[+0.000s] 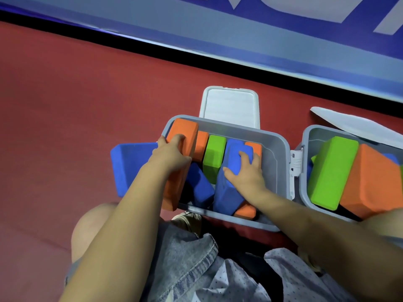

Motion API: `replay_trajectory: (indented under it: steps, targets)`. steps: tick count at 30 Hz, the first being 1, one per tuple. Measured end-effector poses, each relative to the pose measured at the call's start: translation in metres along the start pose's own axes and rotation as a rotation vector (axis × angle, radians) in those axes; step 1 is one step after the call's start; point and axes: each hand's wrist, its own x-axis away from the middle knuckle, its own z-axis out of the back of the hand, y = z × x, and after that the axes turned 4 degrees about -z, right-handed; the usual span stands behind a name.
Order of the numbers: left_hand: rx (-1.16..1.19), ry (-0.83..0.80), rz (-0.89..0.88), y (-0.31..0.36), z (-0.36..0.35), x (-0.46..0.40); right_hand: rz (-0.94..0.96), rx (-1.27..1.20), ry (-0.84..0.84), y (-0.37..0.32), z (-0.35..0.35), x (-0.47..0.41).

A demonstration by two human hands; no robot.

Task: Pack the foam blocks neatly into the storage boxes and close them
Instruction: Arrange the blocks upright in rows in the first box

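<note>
Hands, near: right hand point(242, 171) flat, fingers spread, pressing long blue foam block point(229, 188) into grey plastic storage box point(281, 171). Left hand point(172, 153) curled round big orange foam block point(181, 144) overhanging box's left rim; rec. stand it upright w/ green foam block point(213, 158). Far: white lid point(230, 107), open.

Even indoor light, soft blur — wide-angle bending at edges
</note>
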Motion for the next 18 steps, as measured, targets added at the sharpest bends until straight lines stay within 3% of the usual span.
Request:
replay_trajectory:
  steps: [7, 12, 15, 18]
  targets:
    - [-0.066, -0.04, -0.008, 0.005, 0.002, 0.005, 0.067, 0.298, -0.09, 0.01, -0.023, 0.03]
    - [-0.149, -0.123, -0.018, 0.008, -0.002, 0.01, -0.029, 0.295, -0.123, 0.006, -0.025, 0.01]
    - [-0.153, -0.131, -0.026, 0.013, -0.003, 0.013, -0.027, 0.368, -0.258, -0.007, -0.016, -0.009]
    - [-0.098, -0.083, -0.028, 0.014, 0.003, 0.012, 0.054, 0.652, -0.397, -0.011, -0.013, -0.011]
